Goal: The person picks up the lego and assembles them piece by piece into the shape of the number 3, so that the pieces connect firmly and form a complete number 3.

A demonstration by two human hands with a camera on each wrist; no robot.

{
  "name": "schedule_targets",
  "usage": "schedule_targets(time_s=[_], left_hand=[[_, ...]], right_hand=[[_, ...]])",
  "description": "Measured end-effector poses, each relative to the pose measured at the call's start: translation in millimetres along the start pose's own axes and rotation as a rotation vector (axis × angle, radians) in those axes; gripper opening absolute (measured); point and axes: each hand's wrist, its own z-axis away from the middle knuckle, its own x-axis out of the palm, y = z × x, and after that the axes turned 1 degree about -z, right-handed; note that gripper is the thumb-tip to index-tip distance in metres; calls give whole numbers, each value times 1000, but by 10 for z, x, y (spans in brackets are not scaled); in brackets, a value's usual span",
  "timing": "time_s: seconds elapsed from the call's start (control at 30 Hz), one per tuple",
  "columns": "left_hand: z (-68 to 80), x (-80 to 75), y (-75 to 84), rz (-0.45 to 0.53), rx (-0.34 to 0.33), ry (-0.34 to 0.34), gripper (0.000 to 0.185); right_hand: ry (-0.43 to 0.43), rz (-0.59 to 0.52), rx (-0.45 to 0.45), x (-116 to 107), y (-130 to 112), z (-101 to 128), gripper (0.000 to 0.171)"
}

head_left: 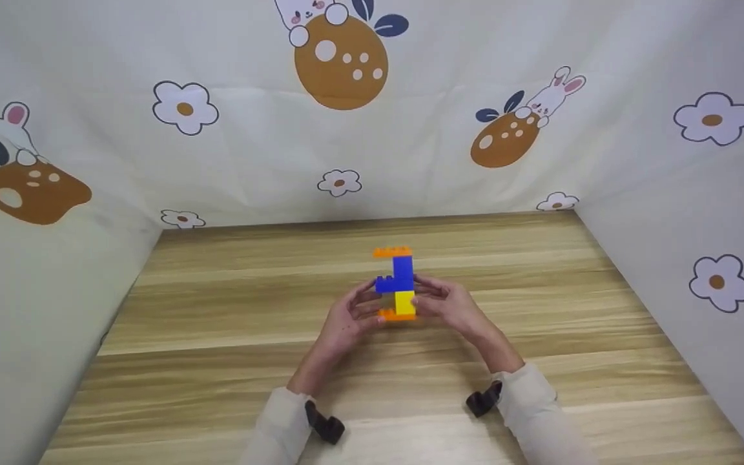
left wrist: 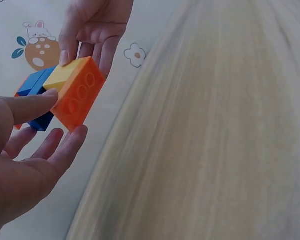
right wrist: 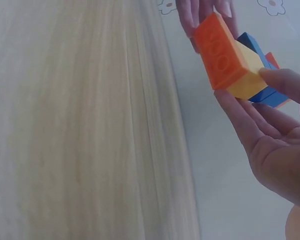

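A stack of toy building bricks [head_left: 403,282] is held up in front of me between both hands. From top to bottom it shows an orange brick [head_left: 392,252], blue bricks [head_left: 403,265], a yellow brick [head_left: 405,302] and another orange brick [head_left: 399,317]. My left hand [head_left: 346,318] holds the stack's left side, its thumb at the lower orange brick. On the other side my right hand [head_left: 459,309] grips the stack, thumb against the yellow brick. Both wrist views show the hollow underside of the lower orange brick [left wrist: 81,95], with round tubes inside.
Beneath the hands lies a wood-grain table [head_left: 230,361]. A pale cloth [head_left: 256,148] printed with rabbits and flowers rises behind it and along both sides. Black straps with small mounts [head_left: 325,426] sit at both sleeve cuffs.
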Motion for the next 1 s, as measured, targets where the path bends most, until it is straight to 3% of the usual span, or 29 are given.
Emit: schedule_targets(time_s=[0.33, 0.5, 0.77, 1.0], left_hand=[[-41, 64, -76, 12, -81, 28, 70], [-48, 68, -120, 13, -78, 40, 67], [-37, 68, -136, -58, -134, 60, 63], [-12, 79, -130, -63, -180, 96, 62]], right_hand=[[28, -18, 75, 11, 76, 2, 59], [36, -44, 112, 27, 104, -20, 58], [65, -88, 198, 74, 126, -52, 53], [39, -84, 221, 91, 144, -55, 54]])
